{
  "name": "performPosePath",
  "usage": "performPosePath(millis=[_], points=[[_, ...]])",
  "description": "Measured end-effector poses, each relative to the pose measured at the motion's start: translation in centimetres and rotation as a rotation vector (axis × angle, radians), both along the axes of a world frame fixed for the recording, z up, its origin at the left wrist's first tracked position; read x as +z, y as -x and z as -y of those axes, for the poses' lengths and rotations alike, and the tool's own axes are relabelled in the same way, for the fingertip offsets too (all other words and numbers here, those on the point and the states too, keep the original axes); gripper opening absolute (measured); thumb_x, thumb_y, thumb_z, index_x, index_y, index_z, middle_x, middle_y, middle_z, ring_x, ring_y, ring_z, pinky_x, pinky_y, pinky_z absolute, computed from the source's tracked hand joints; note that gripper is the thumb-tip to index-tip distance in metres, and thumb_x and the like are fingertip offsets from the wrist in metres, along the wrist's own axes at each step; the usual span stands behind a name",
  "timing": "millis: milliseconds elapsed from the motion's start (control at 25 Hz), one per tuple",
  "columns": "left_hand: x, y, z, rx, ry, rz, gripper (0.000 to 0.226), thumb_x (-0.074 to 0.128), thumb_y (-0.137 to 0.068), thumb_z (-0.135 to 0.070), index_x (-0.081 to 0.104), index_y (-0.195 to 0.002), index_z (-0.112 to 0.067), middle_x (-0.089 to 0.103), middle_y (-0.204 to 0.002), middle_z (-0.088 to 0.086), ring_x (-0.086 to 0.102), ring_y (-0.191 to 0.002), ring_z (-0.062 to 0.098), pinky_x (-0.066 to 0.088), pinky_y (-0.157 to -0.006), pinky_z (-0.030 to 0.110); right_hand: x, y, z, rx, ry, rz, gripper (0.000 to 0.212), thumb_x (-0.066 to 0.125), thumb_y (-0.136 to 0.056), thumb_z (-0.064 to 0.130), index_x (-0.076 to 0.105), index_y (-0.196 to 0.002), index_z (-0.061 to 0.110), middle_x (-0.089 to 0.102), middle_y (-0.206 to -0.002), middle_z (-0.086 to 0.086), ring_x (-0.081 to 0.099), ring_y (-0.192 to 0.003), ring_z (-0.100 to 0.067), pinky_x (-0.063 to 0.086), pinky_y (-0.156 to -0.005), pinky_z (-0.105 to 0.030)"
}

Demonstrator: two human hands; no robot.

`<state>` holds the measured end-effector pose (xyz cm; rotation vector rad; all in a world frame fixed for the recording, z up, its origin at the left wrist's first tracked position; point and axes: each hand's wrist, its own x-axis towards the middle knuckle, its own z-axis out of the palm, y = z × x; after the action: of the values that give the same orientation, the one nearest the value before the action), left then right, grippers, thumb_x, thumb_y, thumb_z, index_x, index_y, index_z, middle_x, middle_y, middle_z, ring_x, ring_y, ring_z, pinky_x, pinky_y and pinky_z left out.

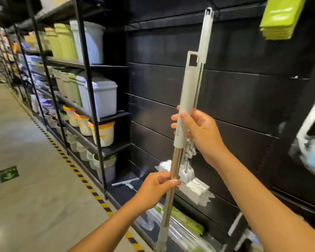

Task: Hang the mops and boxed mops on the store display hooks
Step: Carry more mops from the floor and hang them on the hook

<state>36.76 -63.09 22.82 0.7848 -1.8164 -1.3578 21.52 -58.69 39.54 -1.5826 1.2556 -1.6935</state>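
Before the black slatted wall [244, 99], my left hand [156, 188] grips the white mop's [188, 88] likely-slick steel pole [176, 160], right hand [202, 131] its sleeve [178, 139].

Dim store light, with the black back panel [225, 91] soaking it up. Glare pools on the floor [44, 179] at 8 o'clock. Motion blur smears the hanging mop [313, 153] at 3 o'clock. Wide-angle distortion bends the shelves [87, 73] at 10 o'clock.
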Motion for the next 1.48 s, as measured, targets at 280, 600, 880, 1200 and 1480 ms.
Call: performPosePath(millis=[280, 600, 880, 1200, 1480], points=[[1.1, -1.3, 10.7, 0.042, 0.022, 0.015, 0.013, 0.07, -0.098, -0.021, 0.082, -0.101, -0.017, 0.081, -0.104, 0.011, 0.077, -0.104, 0.03, 0.057, -0.103, 0.051, 1.2, -1.3, 11.0, 0.031, 0.006, -0.03, 0.03, 0.059, -0.103, 0.031, 0.063, -0.131, 0.021, 0.078, -0.111, 0.007, 0.077, -0.099, -0.015, 0.064, -0.085, -0.034], [5.5, 0.6, 21.4, -0.104, 0.143, -0.078, 0.026, 0.073, -0.084, -0.042, 0.081, -0.104, -0.027, 0.081, -0.104, 0.009, 0.077, -0.103, 0.026, 0.057, -0.1, 0.055, 4.6, -0.6, 19.8, -0.131, 0.048, -0.042, 0.029, 0.06, -0.104, 0.031, 0.065, -0.13, 0.02, 0.077, -0.113, 0.004, 0.077, -0.099, -0.016, 0.064, -0.085, -0.034], [14.9, 4.4, 30.6, -0.339, 0.161, -0.19, 0.018, 0.061, -0.104, -0.012, 0.077, -0.103, -0.019, 0.082, -0.102, 0.003, 0.08, -0.094, 0.019, 0.064, -0.087, 0.03, 8.3, 0.3, 25.5, -0.354, 0.096, -0.061, 0.023, 0.06, -0.103, 0.032, 0.068, -0.122, 0.022, 0.079, -0.105, 0.007, 0.077, -0.095, -0.015, 0.065, -0.078, -0.033], [18.6, 8.5, 36.0, -0.536, 0.167, -0.168, 0.021, 0.057, -0.107, -0.019, 0.077, -0.108, -0.013, 0.081, -0.099, 0.004, 0.08, -0.095, 0.018, 0.06, -0.075, 0.02, 12.1, 2.5, 28.4, -0.54, 0.095, -0.102, 0.023, 0.059, -0.104, 0.035, 0.068, -0.119, 0.022, 0.077, -0.112, -0.001, 0.077, -0.099, -0.019, 0.063, -0.091, -0.046], [22.2, 11.5, 37.5, -0.634, 0.144, -0.188, 0.022, 0.058, -0.107, -0.023, 0.075, -0.114, -0.012, 0.081, -0.104, 0.007, 0.08, -0.093, 0.021, 0.062, -0.078, 0.024, 15.5, 4.9, 29.6, -0.654, 0.077, -0.112, 0.03, 0.058, -0.104, 0.037, 0.068, -0.124, 0.018, 0.077, -0.112, 0.0, 0.077, -0.1, -0.018, 0.061, -0.095, -0.051]])
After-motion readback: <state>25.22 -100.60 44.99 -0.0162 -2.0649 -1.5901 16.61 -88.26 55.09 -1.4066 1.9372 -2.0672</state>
